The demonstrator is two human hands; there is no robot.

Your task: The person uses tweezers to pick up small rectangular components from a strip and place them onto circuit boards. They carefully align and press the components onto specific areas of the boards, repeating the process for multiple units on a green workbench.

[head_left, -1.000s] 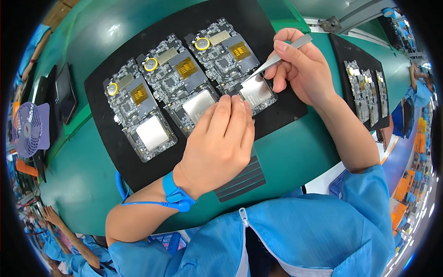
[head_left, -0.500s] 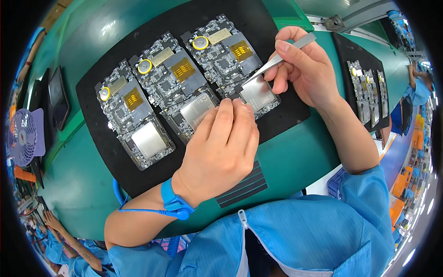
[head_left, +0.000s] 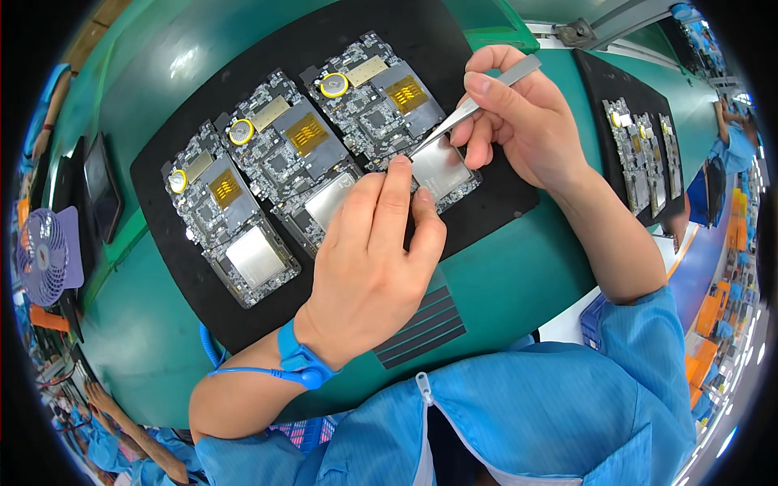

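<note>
Three circuit boards lie side by side on a black mat: a left board (head_left: pixel 212 206), a middle board (head_left: pixel 271 146) and a right board (head_left: pixel 381 121). My right hand (head_left: pixel 528 117) grips metal tweezers (head_left: pixel 454 121). Their points reach the upper left edge of the silver metal cover (head_left: pixel 440 170) on the right board. My left hand (head_left: pixel 373 243) wears a blue wrist strap (head_left: pixel 300 356). Its fingers stretch out, the index fingertip touching the right board beside the cover, the thumb apart. That hand hides part of the middle board's silver cover (head_left: pixel 331 201).
The black mat (head_left: pixel 182 296) rests on a green table (head_left: pixel 519 267). A second mat with more boards (head_left: pixel 644 158) lies at the right. On the left stand a purple fan (head_left: pixel 44 251) and a dark flat device (head_left: pixel 104 182). The strap's blue cord (head_left: pixel 255 373) runs leftward.
The tweezers and my right hand have shifted slightly left in the view, as have the boards. My left index finger has extended, and the thumb has separated from the other fingers.
</note>
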